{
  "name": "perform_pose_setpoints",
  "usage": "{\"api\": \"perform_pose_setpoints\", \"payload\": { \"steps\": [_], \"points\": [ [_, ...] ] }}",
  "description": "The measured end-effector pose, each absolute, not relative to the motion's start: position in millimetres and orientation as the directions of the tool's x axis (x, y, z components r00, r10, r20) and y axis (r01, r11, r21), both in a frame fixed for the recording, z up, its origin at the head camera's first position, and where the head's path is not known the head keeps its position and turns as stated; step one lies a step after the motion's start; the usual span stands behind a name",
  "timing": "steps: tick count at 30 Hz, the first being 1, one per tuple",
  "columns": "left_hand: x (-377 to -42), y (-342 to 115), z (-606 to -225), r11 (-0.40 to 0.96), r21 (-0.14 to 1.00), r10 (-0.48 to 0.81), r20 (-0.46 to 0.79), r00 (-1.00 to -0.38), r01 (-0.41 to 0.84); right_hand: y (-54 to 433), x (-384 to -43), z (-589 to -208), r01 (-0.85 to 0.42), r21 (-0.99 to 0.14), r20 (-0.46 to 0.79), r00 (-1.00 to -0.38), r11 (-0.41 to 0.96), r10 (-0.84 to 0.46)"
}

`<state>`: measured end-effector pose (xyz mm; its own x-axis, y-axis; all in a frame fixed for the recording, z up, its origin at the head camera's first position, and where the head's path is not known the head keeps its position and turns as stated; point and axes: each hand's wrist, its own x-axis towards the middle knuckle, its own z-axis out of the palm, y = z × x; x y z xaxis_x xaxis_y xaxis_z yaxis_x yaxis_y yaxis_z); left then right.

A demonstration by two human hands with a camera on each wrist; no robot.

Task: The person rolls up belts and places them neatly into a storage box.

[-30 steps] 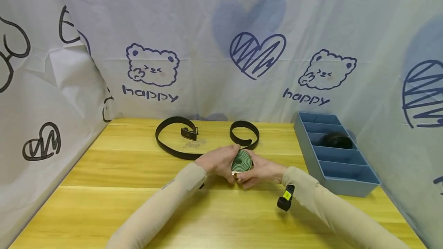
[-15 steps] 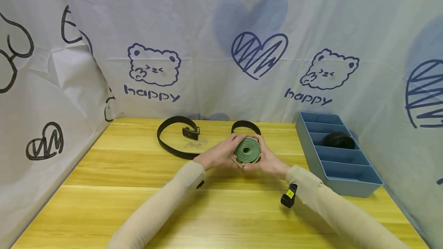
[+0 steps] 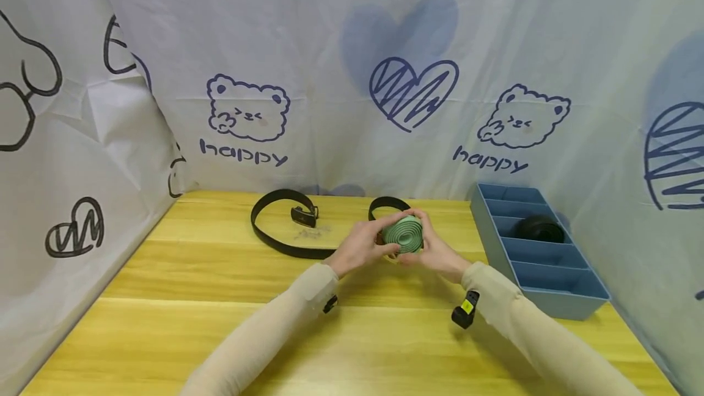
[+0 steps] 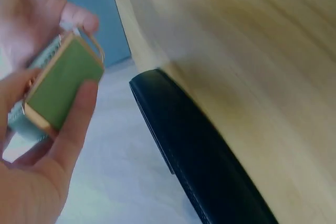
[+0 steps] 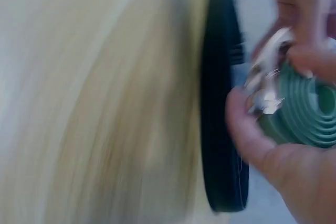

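A green belt [image 3: 404, 236] is rolled into a tight coil, its spiral edge facing the head camera. My left hand [image 3: 363, 244] grips the coil from the left, its thumb on the green and gold buckle [image 4: 65, 80] in the left wrist view. From the other side my right hand [image 3: 437, 252] holds the coil, fingers over its top and thumb below. The right wrist view shows the buckle's metal back [image 5: 265, 85] beside the coil. Behind the hands a black belt [image 3: 269, 237] lies on the table, its loose end curled and partly hidden by them.
A blue-grey compartment box [image 3: 497, 255] stands at the table's right, with a rolled black belt [image 3: 540, 228] in one compartment. The black belt's buckle [image 3: 304, 216] lies inside its left curl. White printed cloth [image 3: 330, 139] hangs behind the wooden table [image 3: 165, 322].
Both hands have raised the green coil and shifted it slightly right. The coil has turned, and the buckle that faced the head camera is now mostly hidden there.
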<state>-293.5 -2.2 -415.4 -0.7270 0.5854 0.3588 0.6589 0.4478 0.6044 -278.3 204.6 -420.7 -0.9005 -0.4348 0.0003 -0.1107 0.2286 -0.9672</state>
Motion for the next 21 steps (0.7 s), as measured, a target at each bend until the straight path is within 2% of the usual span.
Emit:
{"api": "perform_pose_setpoints", "payload": {
  "steps": [3,5,11,18,21],
  "points": [
    [-289,7,-417,0.491,0.544,0.544,0.419,-0.727,0.680,203,-277,-414,0.053,-0.995,-0.083,-0.910,0.085,-0.407],
    [-288,14,-417,0.511,0.500,0.524,0.462,-0.715,0.699,201,-277,-411,0.079,-0.996,-0.092,-0.936,0.050,-0.341],
    [-290,31,-418,0.537,0.454,0.490,0.519,-0.701,0.711,202,-278,-409,0.059,-0.985,-0.081,-0.987,0.163,-0.136],
    [-291,46,-421,0.571,0.371,0.536,0.506,-0.675,0.732,218,-277,-406,0.092,-0.967,-0.123,-0.985,0.236,-0.120],
    [-291,54,-422,0.571,0.354,0.535,0.525,-0.662,0.741,224,-277,-403,0.077,-0.960,-0.104,-0.991,0.268,-0.087]
  ]
}}
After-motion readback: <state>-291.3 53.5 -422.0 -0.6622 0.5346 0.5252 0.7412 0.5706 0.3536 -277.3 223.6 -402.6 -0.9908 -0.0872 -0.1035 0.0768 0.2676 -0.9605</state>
